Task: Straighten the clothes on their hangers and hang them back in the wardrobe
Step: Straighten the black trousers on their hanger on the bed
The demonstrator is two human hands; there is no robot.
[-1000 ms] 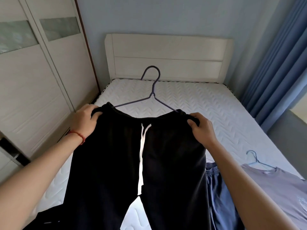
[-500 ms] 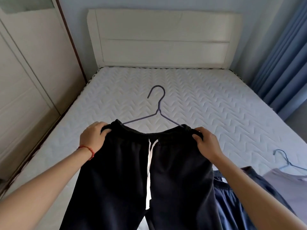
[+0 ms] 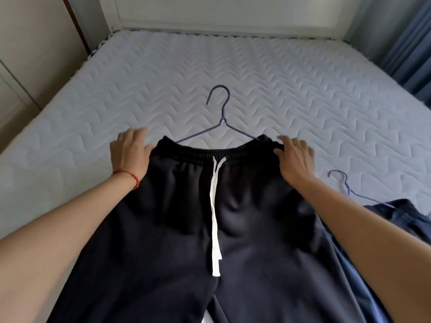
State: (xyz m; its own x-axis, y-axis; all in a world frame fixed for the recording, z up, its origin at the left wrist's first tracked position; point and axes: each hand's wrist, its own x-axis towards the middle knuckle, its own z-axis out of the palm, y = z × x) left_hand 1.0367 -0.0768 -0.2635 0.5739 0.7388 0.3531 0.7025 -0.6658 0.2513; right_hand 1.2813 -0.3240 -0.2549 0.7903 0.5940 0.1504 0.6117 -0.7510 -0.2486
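Single head-worn view, steeply down, close over the mattress (image 3: 291,85).

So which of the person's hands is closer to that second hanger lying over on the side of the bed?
The right hand. It rests on the black trousers' waistband corner, just beside the second hanger. The left hand is at the opposite waistband corner, across the trousers.
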